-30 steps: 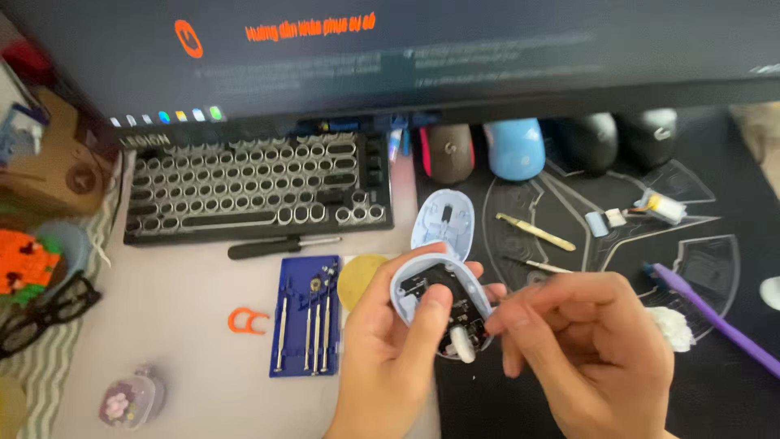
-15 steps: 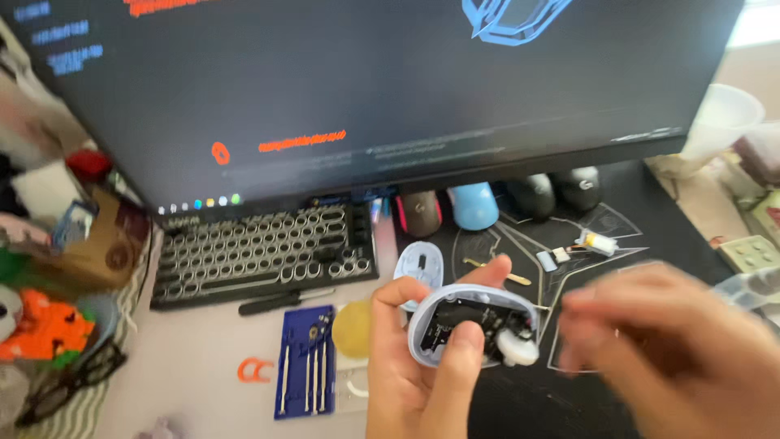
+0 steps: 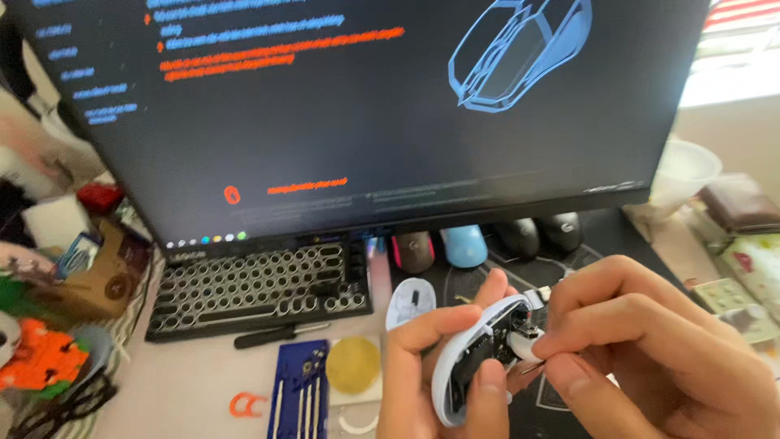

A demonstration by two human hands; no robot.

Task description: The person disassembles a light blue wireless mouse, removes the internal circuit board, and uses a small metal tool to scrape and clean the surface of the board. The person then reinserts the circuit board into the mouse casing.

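With the opened computer mouse (image 3: 479, 358) tipped up on its side in my left hand (image 3: 431, 374), its long axis runs from near-left to far-right, the exposed inner face turned right toward my other hand. Left hand is closed around the pale shell: thumb across the near rim, index finger over the far edge. Dark circuit board and components show inside the cavity. My right hand (image 3: 650, 349) sits immediately right of the mouse, fingers curled in, thumb and forefinger pinched narrow on a small white part (image 3: 526, 345) at the far-right end of the shell; I cannot tell whether that part is seated in the mouse or free of it. Right hand is the one at the working end; left only steadies. Mouse is held above the near edge of the dark desk mat (image 3: 569, 398), well short of the monitor (image 3: 366, 114). Noted around: a separate pale mouse cover (image 3: 409, 302) lying flat on the mat just beyond my left hand; blue precision screwdriver set (image 3: 299, 389) to the near left with a round yellow pad (image 3: 353, 366) beside it; black keyboard (image 3: 260, 289) with open round sockets on the far left; four more mice (image 3: 487, 240) in a row under the monitor.
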